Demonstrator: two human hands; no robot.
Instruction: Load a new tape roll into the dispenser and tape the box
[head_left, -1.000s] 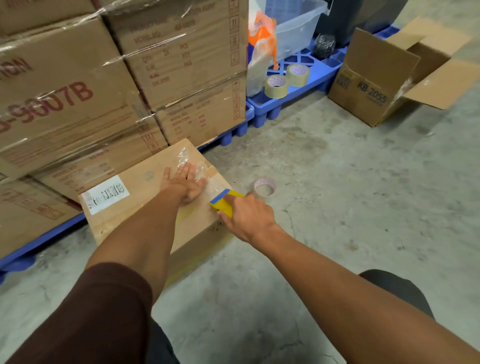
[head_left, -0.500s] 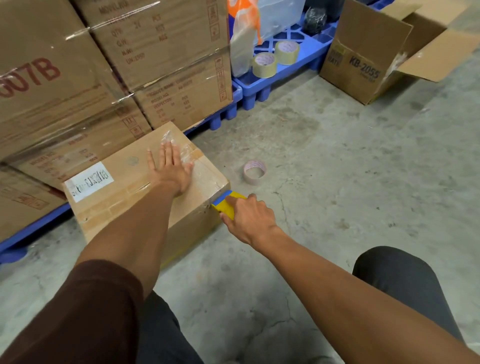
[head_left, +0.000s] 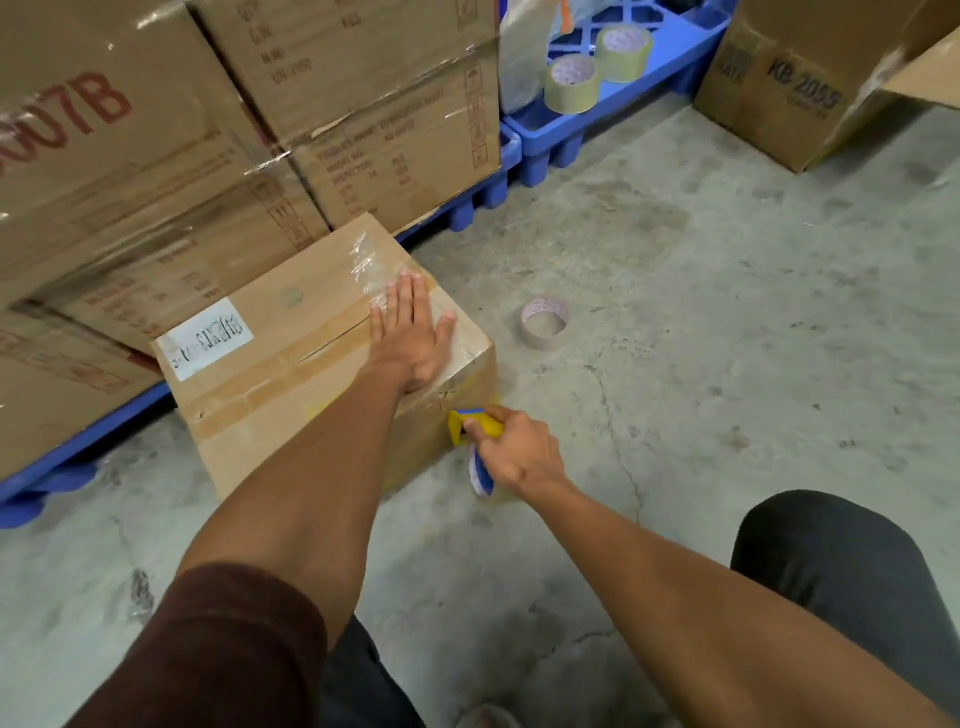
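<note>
While hands press box (head_left: 270, 364), spent core (head_left: 544, 323) lies nearby, seemingly empty.

Two hands (head_left: 413, 332) (head_left: 519, 452), one dispenser (head_left: 475, 423), three tape rolls (head_left: 571, 83) (head_left: 623, 47) (head_left: 544, 323).

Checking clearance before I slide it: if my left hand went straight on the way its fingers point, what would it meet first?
Probably nothing on the box top itself: the left hand lies flat there, fingers pointing at the far edge. Beyond that edge, likely the stacked cartons on the blue pallet, though depth is unclear.
</note>
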